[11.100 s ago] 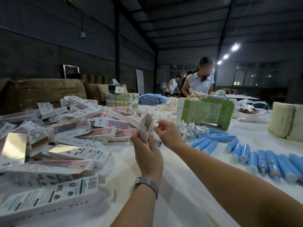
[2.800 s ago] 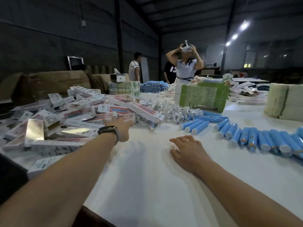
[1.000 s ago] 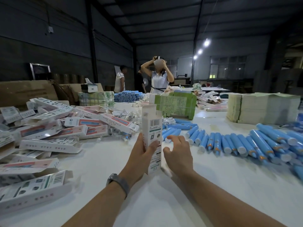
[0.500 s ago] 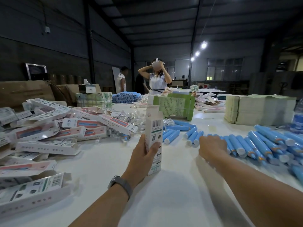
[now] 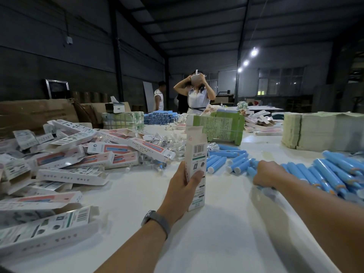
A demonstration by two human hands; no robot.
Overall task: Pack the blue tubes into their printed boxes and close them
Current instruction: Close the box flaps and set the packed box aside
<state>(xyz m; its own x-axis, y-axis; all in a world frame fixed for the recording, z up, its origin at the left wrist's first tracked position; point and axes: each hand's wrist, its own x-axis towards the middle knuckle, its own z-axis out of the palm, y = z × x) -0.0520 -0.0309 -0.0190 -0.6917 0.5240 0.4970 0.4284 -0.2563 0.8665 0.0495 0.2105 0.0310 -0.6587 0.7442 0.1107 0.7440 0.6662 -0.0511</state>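
My left hand (image 5: 182,189) grips a printed box (image 5: 196,160) that stands upright on the white table (image 5: 226,239), its top flap open. To the right, my right hand (image 5: 268,175) has its fingers curled round a blue tube (image 5: 266,189) lying at the near edge of a row of blue tubes (image 5: 331,174). More blue tubes (image 5: 226,160) lie just behind the box. A heap of printed boxes (image 5: 78,156) covers the table's left side.
Small clear-wrapped items (image 5: 173,142) lie behind the box. A green carton (image 5: 222,127) and stacked paper bundles (image 5: 321,131) stand further back and right. Brown cardboard (image 5: 35,115) lines the left. Three persons (image 5: 198,95) stand at the far end.
My right hand has moved right from the box to the row of tubes and closed on one. My left hand keeps the box upright in the same place.
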